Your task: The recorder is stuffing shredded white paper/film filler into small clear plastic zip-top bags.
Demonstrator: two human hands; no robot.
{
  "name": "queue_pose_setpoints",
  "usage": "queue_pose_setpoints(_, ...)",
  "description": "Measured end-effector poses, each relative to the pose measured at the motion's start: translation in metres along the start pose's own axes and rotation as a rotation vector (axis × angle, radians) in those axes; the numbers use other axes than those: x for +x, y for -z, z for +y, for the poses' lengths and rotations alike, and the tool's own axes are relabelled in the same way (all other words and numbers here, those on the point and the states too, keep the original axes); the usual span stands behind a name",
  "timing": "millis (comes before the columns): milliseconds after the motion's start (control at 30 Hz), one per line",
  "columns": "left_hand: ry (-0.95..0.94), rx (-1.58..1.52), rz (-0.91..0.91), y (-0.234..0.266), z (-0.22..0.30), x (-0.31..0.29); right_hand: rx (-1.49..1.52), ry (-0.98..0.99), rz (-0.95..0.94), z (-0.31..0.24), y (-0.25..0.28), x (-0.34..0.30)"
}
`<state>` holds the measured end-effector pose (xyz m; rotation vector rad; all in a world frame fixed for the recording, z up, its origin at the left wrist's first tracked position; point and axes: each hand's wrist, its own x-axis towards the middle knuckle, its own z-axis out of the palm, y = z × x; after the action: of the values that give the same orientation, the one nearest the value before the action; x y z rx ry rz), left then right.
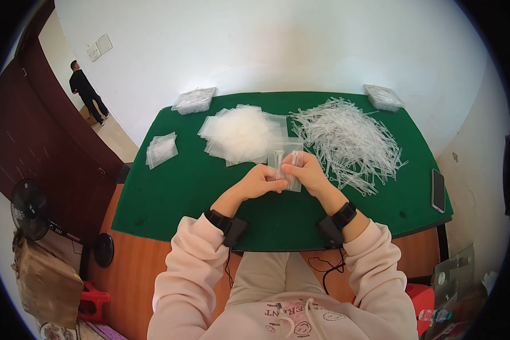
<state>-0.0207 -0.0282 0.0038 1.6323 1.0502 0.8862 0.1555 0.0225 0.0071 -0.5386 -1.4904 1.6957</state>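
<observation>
My left hand (260, 181) is closed on the left side of a clear plastic bag (294, 185), held just above the table's middle. From the other side my right hand (310, 173) pinches the same bag, thumb toward its centre. A few clear plastic sticks with small looped ends (278, 157) show at the bag; whether all of them lie inside it I cannot tell. Right beyond my left hand is a heap of flat clear bags (241, 135). To the right of my right hand spreads a large pile of similar clear sticks (351, 144).
The green-topped table (175, 192) holds a small stack of bags (162, 149) at left. Clear plastic boxes (194, 101) stand at both back corners. A phone (438, 190) lies at the right edge. Left are a fan (31, 209), a cardboard box (48, 280) and a person (85, 90) beyond the doorway.
</observation>
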Motion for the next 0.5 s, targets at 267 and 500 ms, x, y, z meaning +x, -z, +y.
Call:
queue_pose_setpoints(267, -0.051, -0.218, 0.133, 0.008, 0.0, -0.002, 0.0, 0.009, 0.114, 0.0, 0.008, 0.006)
queue_pose_setpoints(500, 0.034, -0.319, 0.242, 0.008, 0.007, 0.0, -0.062, -0.04, 0.029, 0.001, 0.008, 0.005)
